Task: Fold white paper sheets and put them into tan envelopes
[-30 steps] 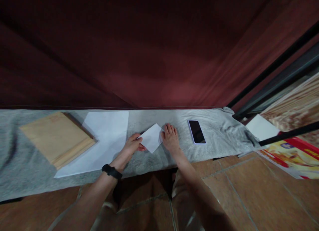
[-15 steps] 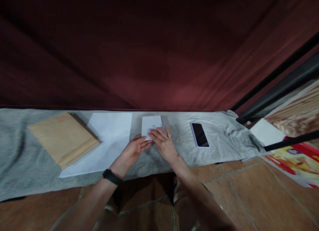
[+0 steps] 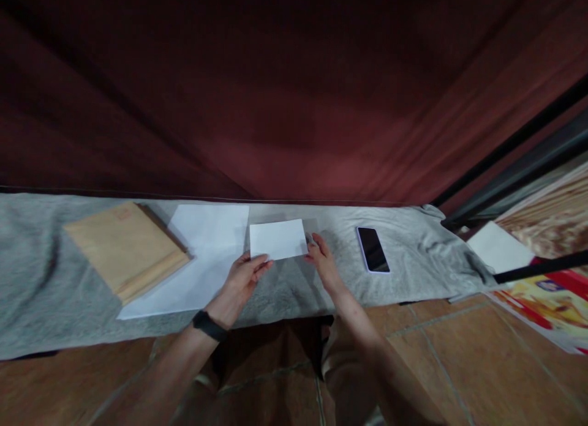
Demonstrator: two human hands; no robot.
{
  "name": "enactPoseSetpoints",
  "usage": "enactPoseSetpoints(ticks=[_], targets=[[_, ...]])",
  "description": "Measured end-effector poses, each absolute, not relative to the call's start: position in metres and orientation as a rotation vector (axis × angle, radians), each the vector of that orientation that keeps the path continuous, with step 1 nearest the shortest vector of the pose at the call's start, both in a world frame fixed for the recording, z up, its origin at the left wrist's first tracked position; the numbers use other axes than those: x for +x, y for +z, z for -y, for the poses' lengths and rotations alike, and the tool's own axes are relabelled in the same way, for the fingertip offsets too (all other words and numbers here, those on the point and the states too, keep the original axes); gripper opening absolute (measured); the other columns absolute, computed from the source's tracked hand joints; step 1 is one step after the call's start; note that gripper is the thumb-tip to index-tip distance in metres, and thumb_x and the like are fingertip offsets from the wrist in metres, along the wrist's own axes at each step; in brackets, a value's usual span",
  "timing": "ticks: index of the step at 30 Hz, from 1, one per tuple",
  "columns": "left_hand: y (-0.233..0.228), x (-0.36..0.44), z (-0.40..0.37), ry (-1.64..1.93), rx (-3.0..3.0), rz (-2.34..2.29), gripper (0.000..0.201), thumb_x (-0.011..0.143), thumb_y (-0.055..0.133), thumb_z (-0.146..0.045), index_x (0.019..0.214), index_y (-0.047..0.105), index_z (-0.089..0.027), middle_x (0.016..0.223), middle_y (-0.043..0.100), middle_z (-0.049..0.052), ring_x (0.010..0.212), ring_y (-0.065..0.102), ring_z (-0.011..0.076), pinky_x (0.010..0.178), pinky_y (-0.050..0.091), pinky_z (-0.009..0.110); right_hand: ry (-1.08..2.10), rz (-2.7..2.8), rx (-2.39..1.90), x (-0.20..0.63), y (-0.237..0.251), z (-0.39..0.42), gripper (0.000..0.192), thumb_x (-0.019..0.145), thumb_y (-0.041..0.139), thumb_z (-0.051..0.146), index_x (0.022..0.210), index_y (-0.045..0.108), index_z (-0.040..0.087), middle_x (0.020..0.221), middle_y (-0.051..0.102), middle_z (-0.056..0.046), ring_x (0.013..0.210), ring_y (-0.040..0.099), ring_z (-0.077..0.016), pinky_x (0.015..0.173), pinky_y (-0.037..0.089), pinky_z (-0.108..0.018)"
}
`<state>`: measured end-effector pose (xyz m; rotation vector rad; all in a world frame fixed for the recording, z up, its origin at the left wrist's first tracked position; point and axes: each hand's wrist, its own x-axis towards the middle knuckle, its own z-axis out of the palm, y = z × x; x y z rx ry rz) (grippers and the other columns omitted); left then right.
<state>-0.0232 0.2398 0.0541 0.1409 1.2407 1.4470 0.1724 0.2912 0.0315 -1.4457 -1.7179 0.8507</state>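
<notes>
A dark red curtain hangs behind a long grey cloth (image 3: 413, 261) spread over a reddish tiled floor (image 3: 459, 365), seen from above by a person seated at its near edge. A small folded white paper (image 3: 278, 239) sits between the two hands at the centre, just above the cloth, its long axis running left to right across the view. It lies just beyond both hands, away from the body. The left hand (image 3: 243, 278) reaches up from below and left, fingers loosely curled, with thumb and fingertips pinching the paper's lower left corner; a black band circles that wrist. The right hand (image 3: 323, 262) comes in from below and right, fingers partly bent and closed lightly on the paper's right edge. Both hands are about equally close to the paper, and both forearms angle inward toward it. To the left, a larger white sheet (image 3: 202, 248) lies flat, touching the folded paper's left side in the view, and a stack of brown envelopes (image 3: 126, 248) overlaps its far left corner. A dark-screened smartphone (image 3: 373, 249) rests near the right hand, well apart from the paper. Further right lie another white sheet (image 3: 498, 247) and colourful printed packaging (image 3: 546, 303).
</notes>
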Motion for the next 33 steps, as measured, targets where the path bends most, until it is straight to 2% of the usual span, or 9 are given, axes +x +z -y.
enactPoseSetpoints(ticks=[3,8,11,13,18,20,23,29,33], targets=[[0.05,-0.013,-0.231,1.373,0.256,-1.234,0.026,0.064,0.076,0.001,0.084,0.069,-0.015,0.082,0.076,0.002,0.071,0.071,0.0136,0.073,0.061,0.026,1.252,1.384,-1.413,0.169,0.03,-0.292,0.055,0.095,0.047,0.036,0.147,0.046,0.017,0.111,0.073,-0.01,0.089,0.072,-0.0227,0.069,0.064,-0.035],[0.046,-0.019,-0.225,1.222,0.556,-1.362,0.032,0.066,0.08,-0.014,0.095,0.067,-0.014,0.08,0.075,0.004,0.065,0.07,0.0179,0.065,0.058,0.03,1.199,1.517,-1.578,0.17,0.03,-0.291,0.048,0.09,0.051,0.028,0.137,0.056,0.019,0.089,0.074,-0.003,0.071,0.069,-0.02,0.057,0.057,-0.028],[0.048,-0.027,-0.222,1.043,0.893,-1.646,0.037,0.076,0.073,-0.02,0.111,0.06,-0.018,0.068,0.068,-0.002,0.058,0.067,0.018,0.058,0.052,0.028,0.985,1.747,-1.683,0.175,0.029,-0.287,0.042,0.09,0.054,0.024,0.131,0.061,0.019,0.089,0.075,-0.003,0.076,0.07,-0.0196,0.068,0.056,-0.028],[0.052,-0.029,-0.218,0.861,1.189,-1.918,0.046,0.084,0.066,-0.022,0.127,0.053,-0.02,0.074,0.069,-0.002,0.065,0.069,0.0193,0.063,0.052,0.029,0.849,1.883,-1.722,0.179,0.029,-0.284,0.041,0.09,0.057,0.021,0.13,0.062,0.02,0.096,0.076,-0.004,0.086,0.071,-0.0198,0.077,0.054,-0.027],[0.059,-0.02,-0.208,0.491,1.893,-2.276,0.046,0.094,0.049,-0.021,0.138,0.05,-0.012,0.119,0.069,0.017,0.111,0.067,0.0313,0.094,0.051,0.045,0.768,2.023,-1.831,0.181,0.03,-0.277,0.037,0.092,0.058,0.023,0.129,0.061,0.02,0.098,0.077,-0.006,0.093,0.072,-0.0205,0.077,0.05,-0.025],[0.055,-0.012,-0.208,0.483,2.152,-2.277,0.045,0.095,0.043,-0.018,0.138,0.053,-0.009,0.142,0.057,0.023,0.133,0.053,0.0358,0.108,0.042,0.051,0.79,2.038,-1.848,0.181,0.03,-0.277,0.036,0.092,0.057,0.022,0.128,0.061,0.02,0.096,0.077,-0.005,0.088,0.072,-0.0195,0.074,0.049,-0.025],[0.039,0.002,-0.213,0.475,2.364,-2.132,0.051,0.098,0.039,-0.021,0.147,0.047,-0.008,0.162,0.036,0.02,0.151,0.031,0.0346,0.12,0.031,0.052,0.792,2.07,-1.842,0.179,0.031,-0.276,0.036,0.092,0.056,0.021,0.128,0.06,0.02,0.094,0.077,-0.003,0.086,0.072,-0.019,0.072,0.048,-0.024],[0.013,0.021,-0.222,0.347,2.319,-2.023,0.058,0.103,0.034,-0.036,0.155,0.039,-0.01,0.165,0.03,0.015,0.154,0.025,0.0297,0.125,0.023,0.05,0.535,2.197,-1.843,0.182,0.033,-0.271,0.035,0.096,0.053,0.024,0.129,0.06,0.018,0.103,0.075,-0.009,0.094,0.07,-0.0243,0.082,0.051,-0.032],[0.008,0.022,-0.223,0.342,2.328,-2.056,0.058,0.103,0.032,-0.034,0.155,0.037,-0.01,0.166,0.029,0.015,0.155,0.022,0.0289,0.126,0.019,0.05,0.26,2.198,-1.705,0.172,0.034,-0.271,0.04,0.102,0.044,0.029,0.135,0.058,0.011,0.124,0.068,-0.018,0.117,0.062,-0.0282,0.1,0.048,-0.04]])
